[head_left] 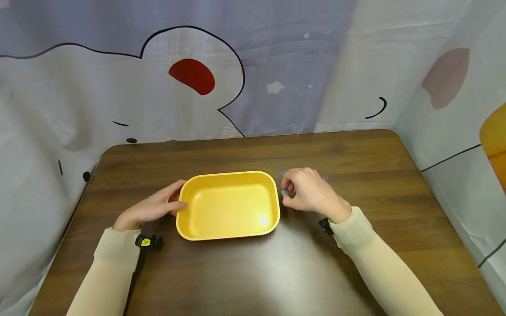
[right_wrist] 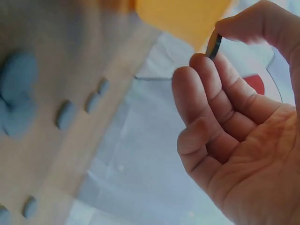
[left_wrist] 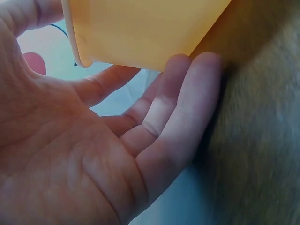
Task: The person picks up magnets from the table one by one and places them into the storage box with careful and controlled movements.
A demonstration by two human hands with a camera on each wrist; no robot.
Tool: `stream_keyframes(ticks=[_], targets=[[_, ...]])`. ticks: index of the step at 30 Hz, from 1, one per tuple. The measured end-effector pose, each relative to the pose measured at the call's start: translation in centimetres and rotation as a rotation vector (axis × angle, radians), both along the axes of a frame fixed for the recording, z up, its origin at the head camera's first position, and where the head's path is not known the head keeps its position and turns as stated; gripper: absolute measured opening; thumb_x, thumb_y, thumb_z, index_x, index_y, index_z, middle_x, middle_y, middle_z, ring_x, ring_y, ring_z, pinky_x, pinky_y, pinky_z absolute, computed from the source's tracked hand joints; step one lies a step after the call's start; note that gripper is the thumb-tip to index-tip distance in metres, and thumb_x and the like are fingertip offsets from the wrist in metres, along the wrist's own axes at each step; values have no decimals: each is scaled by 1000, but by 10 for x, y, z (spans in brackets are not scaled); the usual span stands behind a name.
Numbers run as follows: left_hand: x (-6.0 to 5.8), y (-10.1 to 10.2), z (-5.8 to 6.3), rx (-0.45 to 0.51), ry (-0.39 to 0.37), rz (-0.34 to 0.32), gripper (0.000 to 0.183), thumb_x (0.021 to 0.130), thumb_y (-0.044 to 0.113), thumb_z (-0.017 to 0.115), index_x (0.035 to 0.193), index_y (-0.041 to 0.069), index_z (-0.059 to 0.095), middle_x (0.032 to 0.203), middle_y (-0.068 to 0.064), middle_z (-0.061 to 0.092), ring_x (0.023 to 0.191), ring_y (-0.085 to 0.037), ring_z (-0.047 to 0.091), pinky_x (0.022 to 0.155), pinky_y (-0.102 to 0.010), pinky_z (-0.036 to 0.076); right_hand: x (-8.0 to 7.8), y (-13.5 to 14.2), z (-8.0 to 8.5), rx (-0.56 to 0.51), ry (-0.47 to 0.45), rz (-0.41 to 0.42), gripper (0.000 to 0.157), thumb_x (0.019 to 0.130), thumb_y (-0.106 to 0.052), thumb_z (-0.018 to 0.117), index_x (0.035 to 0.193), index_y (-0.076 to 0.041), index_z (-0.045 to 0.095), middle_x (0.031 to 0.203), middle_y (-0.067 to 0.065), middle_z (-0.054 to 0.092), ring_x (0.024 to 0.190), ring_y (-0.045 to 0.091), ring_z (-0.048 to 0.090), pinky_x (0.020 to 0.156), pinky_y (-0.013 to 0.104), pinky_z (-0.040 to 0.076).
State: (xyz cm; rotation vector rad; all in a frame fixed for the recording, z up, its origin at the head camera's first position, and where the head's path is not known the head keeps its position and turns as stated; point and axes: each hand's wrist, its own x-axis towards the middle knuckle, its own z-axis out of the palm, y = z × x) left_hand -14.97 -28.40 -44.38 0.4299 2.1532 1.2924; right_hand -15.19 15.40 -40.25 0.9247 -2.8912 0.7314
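A shallow yellow plastic tray (head_left: pixel 229 206) with rounded corners stands on the table with nothing inside. My left hand (head_left: pixel 154 206) holds its left end, the thumb over the rim and the fingers against the outer wall, as the left wrist view shows. Just right of the tray, my right hand (head_left: pixel 310 191) pinches a small round grey disc (right_wrist: pixel 214 44) on edge between thumb and fingertips. Several more grey discs (right_wrist: pixel 65 115) lie on the table around that hand, partly hidden by it in the head view.
The brown wood-grain table (head_left: pixel 336 272) has rounded far corners. A printed curtain (head_left: pixel 276 66) hangs behind it and along both sides. Each wrist wears a black strap, the left one with a yellow-marked device (head_left: pixel 147 242).
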Motion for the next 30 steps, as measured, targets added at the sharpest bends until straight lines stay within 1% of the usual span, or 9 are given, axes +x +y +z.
stream_keyframes(ticks=[4, 6, 11, 17, 21, 25, 27, 30], targets=[[0, 3, -2, 6, -13, -7, 62, 102, 21, 63, 152, 3, 33, 129, -24, 57, 95, -23, 68, 81, -31, 63, -7, 1, 15, -50, 42, -15, 15, 71, -13, 77, 84, -14, 70, 78, -5, 67, 68, 8, 61, 68, 27, 53], [0, 4, -2, 17, -24, -7, 62, 102, 20, 63, 152, 3, 33, 130, -24, 57, 96, -24, 69, 83, -31, 63, -10, -3, 21, -81, 54, 1, 15, 71, -14, 77, 85, -14, 71, 79, -5, 67, 69, 8, 62, 69, 27, 53], [1, 7, -3, 32, -29, -18, 60, 102, 19, 61, 153, 3, 33, 128, -24, 58, 96, -25, 69, 85, -31, 63, -17, -21, 31, -167, 42, 86, 13, 73, -11, 75, 85, -15, 71, 81, -5, 69, 70, 12, 64, 69, 26, 55], [2, 9, -5, 60, -37, -31, 57, 103, 18, 61, 152, 3, 34, 126, -24, 59, 96, -25, 71, 86, -32, 63, -23, -54, 36, -200, 8, 194, 12, 75, -13, 76, 85, -17, 70, 81, -9, 68, 75, 10, 64, 72, 24, 54], [2, 11, -7, 75, -50, -34, 59, 103, 19, 62, 152, 2, 34, 127, -25, 59, 97, -24, 71, 86, -32, 63, -26, -78, 35, -218, -12, 268, 10, 78, -15, 76, 85, -18, 70, 83, -9, 68, 78, 8, 63, 75, 23, 54], [1, 14, -8, 67, -56, -27, 59, 102, 19, 61, 151, 1, 33, 125, -25, 60, 96, -24, 71, 86, -31, 62, -31, -101, 29, -234, -63, 358, 11, 79, -14, 76, 87, -17, 70, 86, -9, 67, 81, 9, 64, 77, 25, 56], [0, 15, -8, 67, -57, -27, 60, 102, 19, 61, 151, 1, 33, 125, -24, 60, 96, -24, 71, 86, -31, 62, -33, -112, 24, -225, -90, 394, 12, 79, -14, 76, 88, -17, 70, 87, -7, 67, 82, 10, 64, 78, 24, 56], [0, 17, -8, 71, -55, -32, 59, 103, 20, 60, 152, 1, 32, 125, -24, 60, 97, -24, 71, 85, -32, 62, -35, -127, 15, -179, -114, 427, 13, 79, -14, 77, 89, -15, 69, 87, -6, 68, 82, 11, 65, 77, 21, 55]])
